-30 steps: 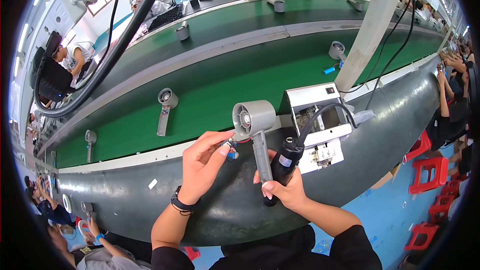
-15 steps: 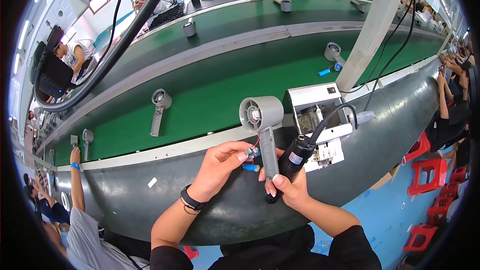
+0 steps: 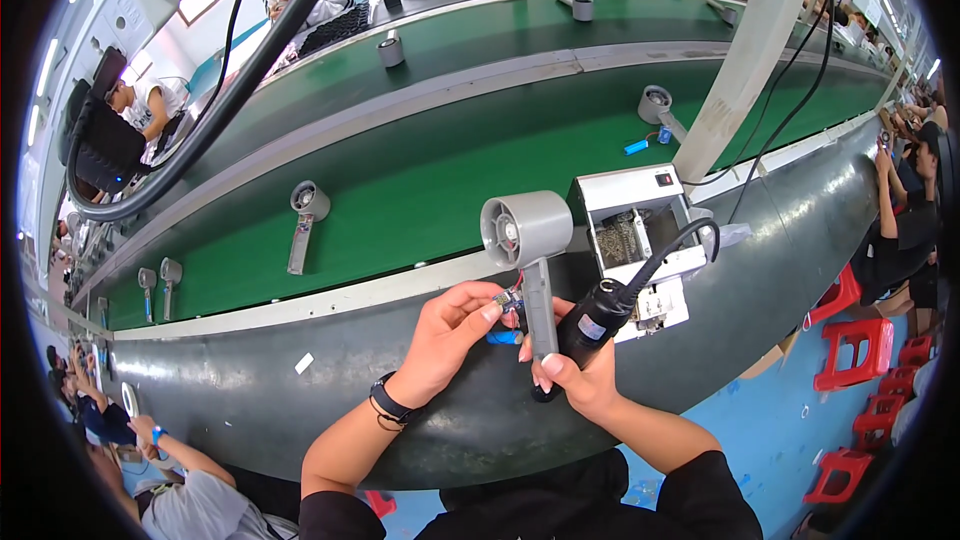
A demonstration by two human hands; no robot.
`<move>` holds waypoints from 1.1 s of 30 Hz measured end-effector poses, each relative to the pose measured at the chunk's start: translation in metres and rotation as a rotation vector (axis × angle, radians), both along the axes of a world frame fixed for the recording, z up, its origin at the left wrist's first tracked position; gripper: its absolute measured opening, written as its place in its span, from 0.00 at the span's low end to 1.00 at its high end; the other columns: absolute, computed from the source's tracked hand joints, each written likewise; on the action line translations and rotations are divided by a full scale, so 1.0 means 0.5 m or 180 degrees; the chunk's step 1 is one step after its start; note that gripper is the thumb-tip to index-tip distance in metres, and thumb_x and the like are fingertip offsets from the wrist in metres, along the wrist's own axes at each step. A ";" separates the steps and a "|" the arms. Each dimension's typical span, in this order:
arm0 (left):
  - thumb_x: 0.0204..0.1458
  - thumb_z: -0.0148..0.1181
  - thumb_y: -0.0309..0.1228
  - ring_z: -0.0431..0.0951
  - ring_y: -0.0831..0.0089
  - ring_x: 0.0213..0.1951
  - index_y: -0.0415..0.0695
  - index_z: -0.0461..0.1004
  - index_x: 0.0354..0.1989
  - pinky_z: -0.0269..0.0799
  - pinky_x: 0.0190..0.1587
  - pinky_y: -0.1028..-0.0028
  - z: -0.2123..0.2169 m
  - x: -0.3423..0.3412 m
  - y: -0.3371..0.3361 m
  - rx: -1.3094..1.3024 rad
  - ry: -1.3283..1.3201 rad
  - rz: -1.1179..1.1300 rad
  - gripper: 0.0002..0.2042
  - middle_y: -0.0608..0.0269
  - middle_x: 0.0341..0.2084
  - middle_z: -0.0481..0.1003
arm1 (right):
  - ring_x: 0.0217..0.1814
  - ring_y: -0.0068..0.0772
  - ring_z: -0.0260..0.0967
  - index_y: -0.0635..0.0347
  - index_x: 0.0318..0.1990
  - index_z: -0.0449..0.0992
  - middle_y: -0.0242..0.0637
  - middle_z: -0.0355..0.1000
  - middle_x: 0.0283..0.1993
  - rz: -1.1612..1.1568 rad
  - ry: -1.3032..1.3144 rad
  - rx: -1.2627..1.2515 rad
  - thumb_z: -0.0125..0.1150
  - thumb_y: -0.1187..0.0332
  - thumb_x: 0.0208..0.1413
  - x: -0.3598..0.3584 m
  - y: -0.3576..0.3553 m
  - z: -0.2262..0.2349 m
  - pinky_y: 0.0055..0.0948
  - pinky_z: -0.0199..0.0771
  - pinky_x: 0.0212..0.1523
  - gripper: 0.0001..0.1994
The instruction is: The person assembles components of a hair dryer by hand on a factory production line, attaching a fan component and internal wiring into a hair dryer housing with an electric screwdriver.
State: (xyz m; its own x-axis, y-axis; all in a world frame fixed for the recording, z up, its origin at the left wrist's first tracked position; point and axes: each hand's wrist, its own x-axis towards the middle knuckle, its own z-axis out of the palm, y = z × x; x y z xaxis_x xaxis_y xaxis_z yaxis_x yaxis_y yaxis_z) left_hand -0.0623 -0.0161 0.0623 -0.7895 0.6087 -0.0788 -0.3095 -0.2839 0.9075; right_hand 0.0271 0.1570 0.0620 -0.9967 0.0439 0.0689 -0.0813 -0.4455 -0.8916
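Note:
My left hand pinches a small circuit board between thumb and fingers, close beside the open handle shell of a grey handheld fan. Thin wires run from the board toward the fan. A blue battery cell hangs just below the board. With my right hand I grip both the lower end of the fan's handle and a black electric screwdriver. The screwdriver lies slanted beside the handle, its cable going up to the right; its tip points down near my fingers.
A metal screw feeder stands right of the fan. Behind runs a green conveyor belt carrying fan bodies, one at left, another near a pale post. Red stools stand at right. A co-worker's arm is at left.
My left hand and the board have shifted slightly toward the handle. Fans on the near belt have slid left, those on the far belt right. The co-worker's hand has drawn back from the belt.

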 end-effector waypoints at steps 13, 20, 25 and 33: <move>0.62 0.55 0.25 0.78 0.76 0.42 0.35 0.74 0.49 0.73 0.49 0.73 0.010 0.001 0.002 -0.0062 0.0240 0.0558 0.10 0.60 0.40 0.79 | 0.22 0.24 0.67 0.77 0.64 0.55 0.46 0.72 0.33 0.0018 -0.0134 -0.0014 0.67 0.57 0.54 0.004 -0.003 0.001 0.24 0.70 0.26 0.39; 0.61 0.57 0.24 0.78 0.75 0.42 0.35 0.74 0.48 0.73 0.48 0.73 0.035 -0.005 -0.015 -0.0088 0.0036 -0.0114 0.09 0.59 0.40 0.79 | 0.23 0.23 0.67 0.76 0.63 0.56 0.44 0.72 0.33 -0.0036 -0.0195 0.0001 0.67 0.59 0.54 0.001 0.001 0.008 0.23 0.70 0.26 0.38; 0.59 0.58 0.23 0.79 0.73 0.41 0.35 0.74 0.47 0.74 0.47 0.71 0.043 -0.007 -0.019 0.0042 0.0023 -0.0086 0.09 0.57 0.39 0.79 | 0.24 0.22 0.68 0.75 0.62 0.60 0.42 0.73 0.34 0.0167 -0.0335 0.0157 0.67 0.60 0.53 0.000 0.002 0.013 0.22 0.69 0.27 0.35; 0.59 0.58 0.23 0.79 0.71 0.39 0.36 0.75 0.46 0.74 0.45 0.70 0.035 -0.002 -0.019 0.0032 0.0119 0.0398 0.08 0.56 0.37 0.80 | 0.24 0.21 0.68 0.74 0.63 0.62 0.41 0.73 0.33 0.0325 -0.0341 0.0145 0.67 0.61 0.53 0.005 -0.005 0.015 0.21 0.69 0.27 0.35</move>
